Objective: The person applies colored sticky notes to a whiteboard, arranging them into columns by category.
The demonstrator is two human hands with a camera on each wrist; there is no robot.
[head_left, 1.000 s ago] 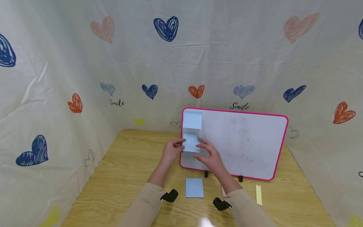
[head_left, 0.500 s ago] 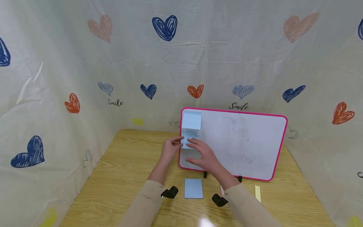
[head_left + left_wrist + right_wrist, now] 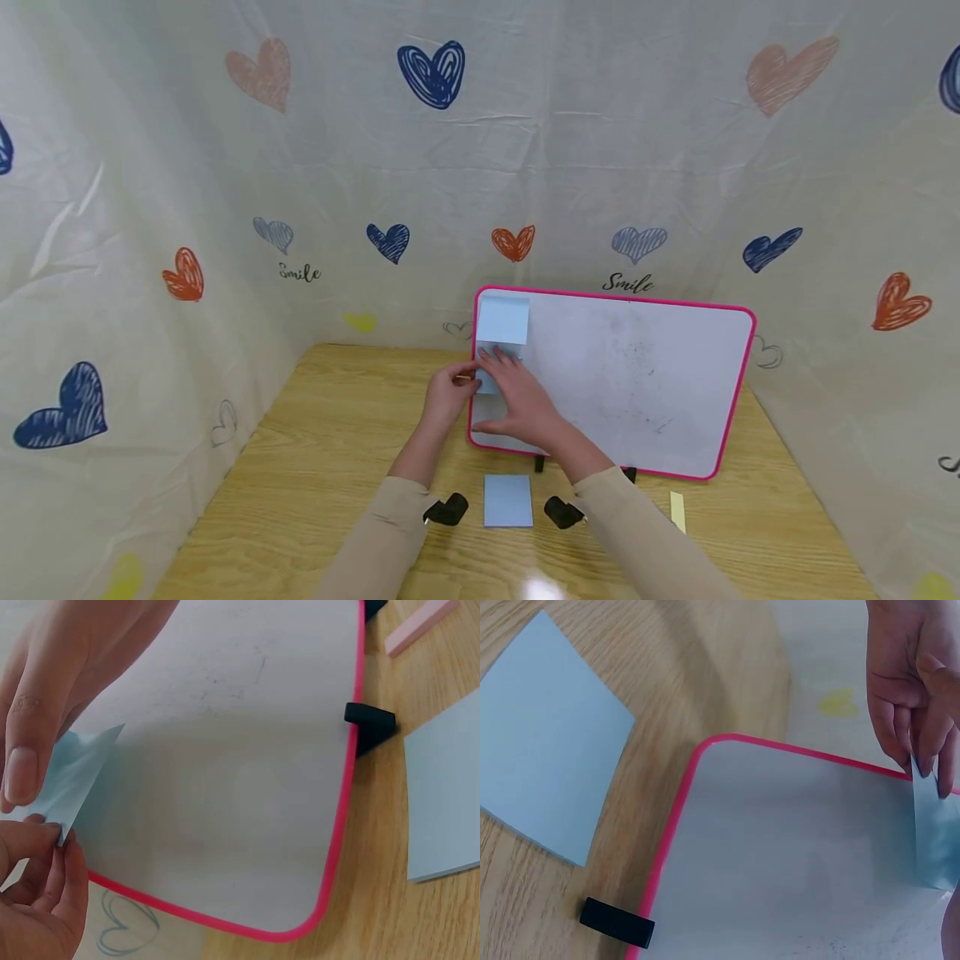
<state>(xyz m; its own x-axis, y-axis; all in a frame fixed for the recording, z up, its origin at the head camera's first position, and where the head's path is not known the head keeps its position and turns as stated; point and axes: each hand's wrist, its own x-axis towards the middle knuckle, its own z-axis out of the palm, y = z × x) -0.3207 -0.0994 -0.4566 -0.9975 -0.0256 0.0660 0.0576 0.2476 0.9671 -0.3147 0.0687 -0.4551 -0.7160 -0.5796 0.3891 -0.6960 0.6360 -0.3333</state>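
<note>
Pinched at its left edge by my left hand (image 3: 447, 393) is a light blue sticky note (image 3: 487, 383), on the left side of a pink-framed whiteboard (image 3: 600, 383). In the left wrist view the note's free lower edge (image 3: 88, 776) stands off the board, bent outward near thumb and finger. My right hand (image 3: 525, 404) lies over the note with fingers stretched up toward its top, hiding much of it; the thumb points left below. Directly above, a second blue sticky note (image 3: 502, 321) is stuck in the board's upper left corner.
A blue sticky note pad (image 3: 508, 501) lies on the wooden table (image 3: 322, 467) before the board. Black feet (image 3: 371, 720) prop the board's lower edge. To the right is a narrow yellow pad (image 3: 677, 511); a pink one (image 3: 420, 626) shows in the left wrist view. A heart-patterned curtain (image 3: 570, 167) hangs behind.
My right hand has moved left and slightly up, from the note's right edge to across its face, fingers straightening. The left hand keeps its pinch at the left edge.
</note>
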